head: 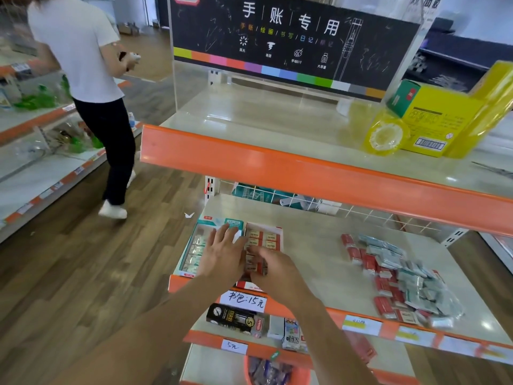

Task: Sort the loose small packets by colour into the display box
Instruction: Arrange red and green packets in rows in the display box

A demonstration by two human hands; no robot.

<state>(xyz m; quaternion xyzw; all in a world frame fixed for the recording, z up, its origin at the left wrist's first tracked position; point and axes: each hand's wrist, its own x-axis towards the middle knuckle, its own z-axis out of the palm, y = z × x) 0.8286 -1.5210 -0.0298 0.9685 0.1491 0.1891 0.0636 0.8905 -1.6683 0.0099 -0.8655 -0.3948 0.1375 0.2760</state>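
Both hands work over the display box [194, 247], which sits at the near left corner of the middle shelf [319, 262], its near edge at the orange price rail, probably so it stays within easy reach. The left hand [222, 252] lies flat with fingers spread and straight across the divide between the teal packets [194, 250] on the left side and the red packets [262, 237] on the right; it seems to be steadying the rows. The right hand [273, 266] has its fingers curled down onto the near red row, apparently pinching or seating a red packet there, though the exact grip is hidden. The loose packets [399, 276], red and teal mixed, lie heaped well apart on the right of the same shelf, so much sorting remains. The shelf is pale and glossy. Above, an upper shelf carries a yellow tape roll [384, 136] beside a yellow carton [441, 120], under a black sign [291, 37]. At far left, another person [83, 65] walks across the wooden floor [69, 245].
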